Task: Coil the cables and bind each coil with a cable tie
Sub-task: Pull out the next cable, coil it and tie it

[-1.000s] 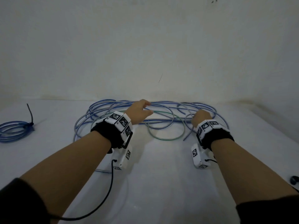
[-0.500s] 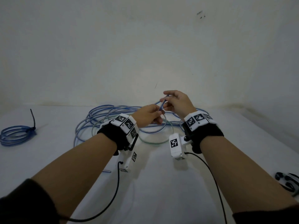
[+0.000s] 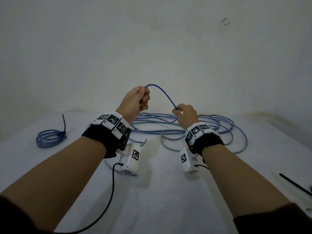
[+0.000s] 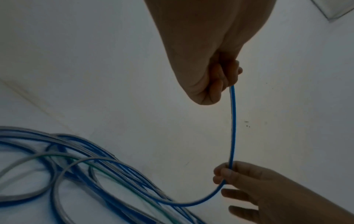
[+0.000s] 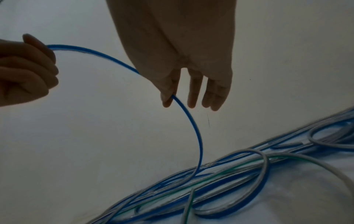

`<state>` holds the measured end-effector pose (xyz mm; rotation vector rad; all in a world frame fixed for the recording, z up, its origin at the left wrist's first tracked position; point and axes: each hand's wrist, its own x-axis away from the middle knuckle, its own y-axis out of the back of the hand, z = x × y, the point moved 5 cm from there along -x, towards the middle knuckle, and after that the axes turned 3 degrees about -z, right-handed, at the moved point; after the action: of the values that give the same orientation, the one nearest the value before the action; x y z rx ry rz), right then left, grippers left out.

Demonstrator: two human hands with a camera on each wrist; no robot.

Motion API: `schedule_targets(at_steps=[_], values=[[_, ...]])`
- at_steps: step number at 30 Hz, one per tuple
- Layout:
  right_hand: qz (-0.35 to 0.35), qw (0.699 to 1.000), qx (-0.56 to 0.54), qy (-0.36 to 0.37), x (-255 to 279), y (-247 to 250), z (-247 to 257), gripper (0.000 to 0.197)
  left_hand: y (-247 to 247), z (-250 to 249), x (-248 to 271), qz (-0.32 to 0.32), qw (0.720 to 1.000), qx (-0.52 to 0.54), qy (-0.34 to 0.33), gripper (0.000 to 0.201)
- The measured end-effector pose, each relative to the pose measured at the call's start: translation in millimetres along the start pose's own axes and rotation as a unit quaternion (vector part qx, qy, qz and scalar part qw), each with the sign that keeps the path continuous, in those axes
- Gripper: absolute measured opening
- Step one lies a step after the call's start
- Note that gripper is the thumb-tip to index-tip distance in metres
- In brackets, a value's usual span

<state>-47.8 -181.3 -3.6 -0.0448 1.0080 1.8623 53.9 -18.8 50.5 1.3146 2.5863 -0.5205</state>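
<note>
Above the white bench (image 3: 152,200), both hands are raised with forearms reaching forward. Left hand (image 3: 135,102) is fisted, fingers curled round one end of a blue cable (image 3: 162,92), held higher than the right hand (image 3: 185,115), which pinches the same cable between thumb and forefinger, other fingers loosely extended. From there the cable drops into the loose tangle of cables (image 3: 211,130) lying on the bench behind the wrists.
</note>
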Motion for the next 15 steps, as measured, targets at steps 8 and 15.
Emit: schedule_targets(at_steps=[8, 15], values=[[0.011, 0.988, -0.147, 0.053, 10.3, -2.1, 35.5, 0.031, 39.7, -1.2, 5.6, -0.067, 0.998, -0.018, -0.008, 0.03], [-0.024, 0.994, -0.092, 0.06, 10.6, 4.3, 30.3, 0.02, 55.8, 16.5, 7.1, -0.098, 0.989, -0.103, 0.047, 0.032]])
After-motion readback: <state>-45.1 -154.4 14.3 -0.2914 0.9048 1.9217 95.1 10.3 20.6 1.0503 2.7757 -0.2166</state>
